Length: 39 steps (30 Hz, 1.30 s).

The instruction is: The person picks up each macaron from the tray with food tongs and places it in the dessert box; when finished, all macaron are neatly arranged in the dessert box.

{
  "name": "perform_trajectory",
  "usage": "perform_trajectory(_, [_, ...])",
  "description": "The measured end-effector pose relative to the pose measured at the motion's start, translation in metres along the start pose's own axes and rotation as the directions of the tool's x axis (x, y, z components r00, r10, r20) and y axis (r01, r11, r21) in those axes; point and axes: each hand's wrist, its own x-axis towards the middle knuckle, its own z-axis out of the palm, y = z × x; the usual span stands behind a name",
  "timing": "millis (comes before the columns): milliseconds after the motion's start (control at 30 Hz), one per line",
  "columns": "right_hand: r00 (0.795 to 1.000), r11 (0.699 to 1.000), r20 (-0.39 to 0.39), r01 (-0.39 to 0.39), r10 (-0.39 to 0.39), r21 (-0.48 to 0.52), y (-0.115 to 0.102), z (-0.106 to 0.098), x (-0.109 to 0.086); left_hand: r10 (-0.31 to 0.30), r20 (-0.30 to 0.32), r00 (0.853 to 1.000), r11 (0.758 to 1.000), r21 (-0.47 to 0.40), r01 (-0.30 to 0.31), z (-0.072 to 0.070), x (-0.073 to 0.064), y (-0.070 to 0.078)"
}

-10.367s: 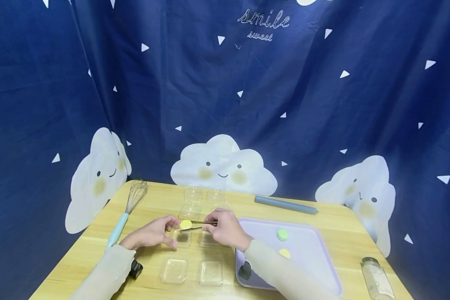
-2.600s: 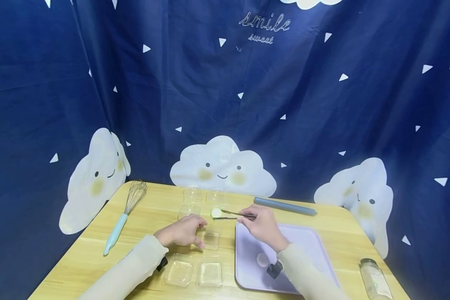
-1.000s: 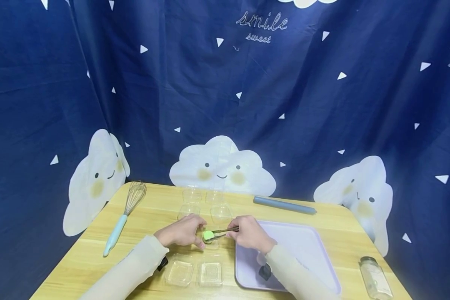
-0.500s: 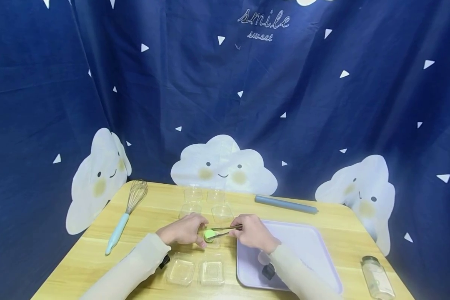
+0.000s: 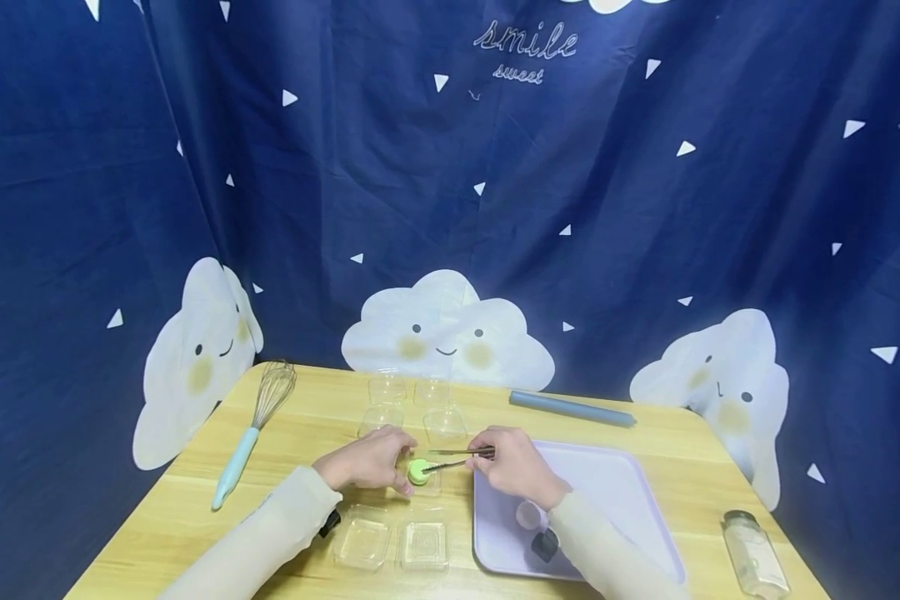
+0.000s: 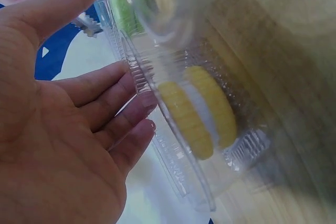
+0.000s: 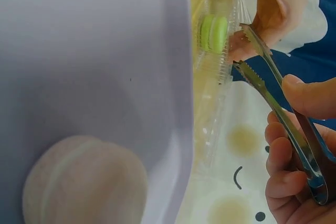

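Observation:
My right hand holds metal tongs, whose serrated tips stand apart beside a green macaron. That macaron rests on its edge in a clear plastic box, as the right wrist view shows. My left hand lies left of this box, its fairly straight fingers touching a clear plastic wall in the left wrist view. A yellow macaron stands in a neighbouring box there; in the head view the left hand hides it. A pale pink macaron sits on the lilac tray, under my right wrist.
Two more clear boxes stand at the front, and raised clear lids and boxes at the back. A whisk lies left. Behind the tray is a grey rod; a dark-lidded jar stands far right.
The tongs carried the green macaron down into the box, then spread and let it go, drawing slightly right. Earlier they held a yellow macaron farther left. The left hand has since shifted right.

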Motion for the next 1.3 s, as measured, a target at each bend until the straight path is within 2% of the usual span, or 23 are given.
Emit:
perform_trajectory(133, [0.999, 1.0, -0.041, -0.001, 0.002, 0.012, 0.003, -0.003, -0.002, 0.004, -0.014, 1.0, 0.999, -0.035, -0.004, -0.002, -0.002, -0.001])
perform_trajectory(300, [0.996, 0.999, -0.088, -0.034, 0.035, 0.008, 0.007, -0.008, -0.006, -0.001, -0.09, 0.996, 0.999, -0.054, -0.004, -0.009, -0.005, -0.001])
perform_trajectory(500, [0.991, 0.998, -0.115, -0.065, 0.067, 0.02, 0.01, -0.02, -0.014, 0.011, -0.213, 0.977, 0.997, -0.077, -0.028, -0.018, -0.014, -0.001])
perform_trajectory(667, [0.98, 0.99, -0.14, -0.139, 0.14, 0.018, 0.017, -0.037, -0.026, 0.037, -0.274, 0.961, 0.99, -0.121, -0.073, -0.024, -0.031, 0.002])
perform_trajectory(833, [0.966, 0.98, -0.167, -0.195, 0.198, 0.033, 0.026, -0.054, -0.042, 0.032, -0.275, 0.961, 0.984, -0.161, -0.079, -0.027, -0.057, 0.0])
perform_trajectory(1033, [0.951, 0.97, -0.191, -0.241, 0.242, 0.029, 0.035, -0.068, -0.065, -0.001, -0.251, 0.968, 0.979, -0.199, -0.05, -0.02, -0.087, -0.007])
perform_trajectory(1200, [0.935, 0.957, -0.231, -0.286, 0.268, -0.046, 0.039, -0.078, -0.082, 0.013, -0.222, 0.975, 0.979, -0.194, -0.057, -0.018, -0.1, -0.012])
perform_trajectory(1300, [0.942, 0.966, -0.249, -0.25, 0.225, -0.072, 0.039, -0.079, -0.089, 0.004, -0.179, 0.984, 0.984, -0.174, -0.036, -0.019, -0.106, -0.015])
